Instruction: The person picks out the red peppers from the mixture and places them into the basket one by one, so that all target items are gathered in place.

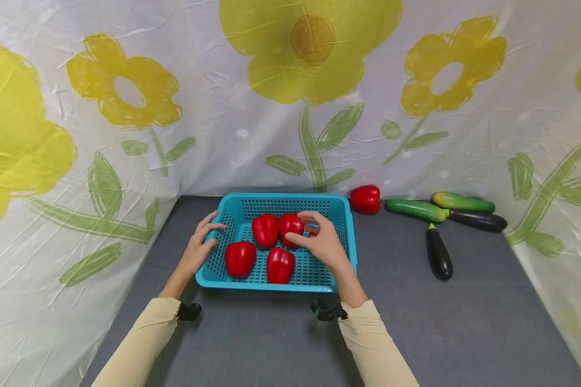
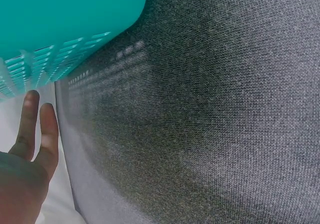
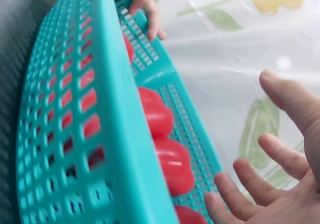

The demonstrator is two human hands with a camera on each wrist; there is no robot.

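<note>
A blue-green plastic basket holds several red bell peppers, among them a front-left pepper, a front-middle pepper and a back pepper. Over the basket's right half is my right hand, fingers spread with nothing between them. Its thumb and fingertips overlap another pepper in the head view; one more pepper lies partly hidden under the hand. My left hand is at the basket's left rim, fingers loosely extended. In the left wrist view, two fingers reach up beside the basket's wall.
Right of the basket, a red bell pepper sits against the flowered backdrop. Farther right on the grey table lie a green zucchini, a yellow-green zucchini, a dark eggplant and another eggplant.
</note>
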